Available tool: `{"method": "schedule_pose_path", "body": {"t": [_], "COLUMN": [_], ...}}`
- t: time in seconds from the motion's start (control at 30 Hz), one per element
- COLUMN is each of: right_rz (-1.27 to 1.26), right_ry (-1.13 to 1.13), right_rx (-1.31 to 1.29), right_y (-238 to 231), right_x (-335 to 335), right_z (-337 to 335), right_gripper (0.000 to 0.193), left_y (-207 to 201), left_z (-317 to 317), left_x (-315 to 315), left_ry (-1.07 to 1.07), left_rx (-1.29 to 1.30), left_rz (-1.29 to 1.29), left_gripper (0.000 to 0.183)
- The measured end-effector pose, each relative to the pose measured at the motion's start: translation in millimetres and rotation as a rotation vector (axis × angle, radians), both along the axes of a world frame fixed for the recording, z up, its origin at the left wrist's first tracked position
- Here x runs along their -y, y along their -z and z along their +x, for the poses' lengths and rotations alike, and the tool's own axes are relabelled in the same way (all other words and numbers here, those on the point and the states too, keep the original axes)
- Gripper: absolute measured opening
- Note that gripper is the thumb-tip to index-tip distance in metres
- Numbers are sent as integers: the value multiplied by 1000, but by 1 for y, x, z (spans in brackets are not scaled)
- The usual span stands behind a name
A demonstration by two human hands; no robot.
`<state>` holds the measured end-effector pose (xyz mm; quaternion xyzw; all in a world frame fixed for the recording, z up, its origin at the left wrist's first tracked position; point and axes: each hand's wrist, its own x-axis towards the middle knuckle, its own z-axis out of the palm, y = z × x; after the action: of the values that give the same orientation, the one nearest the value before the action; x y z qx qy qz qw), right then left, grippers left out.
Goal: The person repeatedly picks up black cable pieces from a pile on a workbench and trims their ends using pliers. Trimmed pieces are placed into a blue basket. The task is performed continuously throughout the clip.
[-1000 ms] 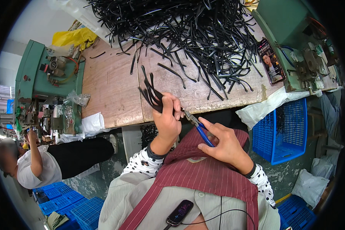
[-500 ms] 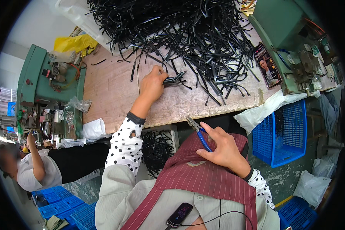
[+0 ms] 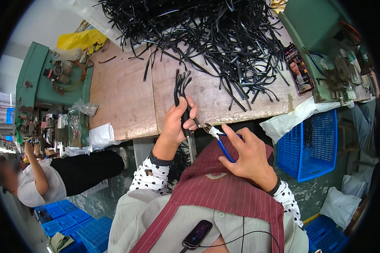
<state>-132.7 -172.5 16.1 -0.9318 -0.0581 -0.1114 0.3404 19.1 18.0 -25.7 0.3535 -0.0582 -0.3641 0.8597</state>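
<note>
My left hand (image 3: 175, 122) is closed round a small bundle of black eyeglass temples (image 3: 181, 86), held above the table's front edge. Their curved ends fan out away from me, and the lower ends show below my fingers. My right hand (image 3: 249, 158) grips blue-handled side cutters (image 3: 225, 148). The cutters' jaws meet or nearly meet the tip of one temple beside my left fingertips; whether they bite it I cannot tell. Beyond my hands a large tangled pile of black temples (image 3: 236, 50) covers the back of the wooden table (image 3: 122, 92).
Green machines (image 3: 42, 80) flank the table on both sides. A phone (image 3: 299, 69) leans at the right. Below it hangs a white plastic sheet (image 3: 287, 120) beside a blue crate (image 3: 306, 147). Another person (image 3: 50, 181) works at the left. A yellow bag (image 3: 82, 42) lies at the back left.
My left hand has come back toward me from the tabletop, lifting the bundle of temples. The cutters' jaws, previously apart from it, are now beside the left fingertips at one temple's tip.
</note>
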Motion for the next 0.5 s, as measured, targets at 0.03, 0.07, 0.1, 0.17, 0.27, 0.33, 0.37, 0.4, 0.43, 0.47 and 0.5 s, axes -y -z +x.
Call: {"method": "schedule_pose_path", "body": {"t": [0.03, 0.07, 0.1, 0.17, 0.27, 0.33, 0.37, 0.4, 0.43, 0.47, 0.5], "right_rz": [-22, -43, -63, -70, -100, -112, -110, -108, -108, -107, -107], "right_ry": [-10, -18, -25, -31, -31, -35, -40, -44, -43, -41, -39], "right_rx": [-6, -10, -14, -3, 2, 6, 10, 15, 23, 29, 35], "right_y": [-2, -3, -4, -5, -9, -12, -12, -13, -12, -11, -9], "right_x": [0, -1, -1, -2, -2, -1, -1, 0, 0, 0, 0], "right_z": [-1, -1, -1, -1, 0, 0, 0, 1, 1, 1, 1], "right_gripper": [83, 84, 85, 85, 85, 84, 83, 82, 82, 81, 81], "left_y": [-2, -5, -7, -10, -14, -14, -13, -14, -14, -15, -16], "left_z": [-1, -2, -3, -3, -4, -4, -3, -3, -2, -2, -2], "left_x": [1, 4, 4, 5, 5, 5, 5, 5, 6, 6, 6], "left_ry": [46, 58, 71, 97, 101, 104, 106, 106, 106, 108, 116], "left_rx": [-43, -95, -96, -98, -134, -139, -141, -136, -130, -127, -117], "left_rz": [-69, -110, -131, -173, -154, -149, -146, -142, -138, -134, -118], "left_gripper": [34, 34, 35, 35, 35, 35, 35, 35, 35, 35, 36]}}
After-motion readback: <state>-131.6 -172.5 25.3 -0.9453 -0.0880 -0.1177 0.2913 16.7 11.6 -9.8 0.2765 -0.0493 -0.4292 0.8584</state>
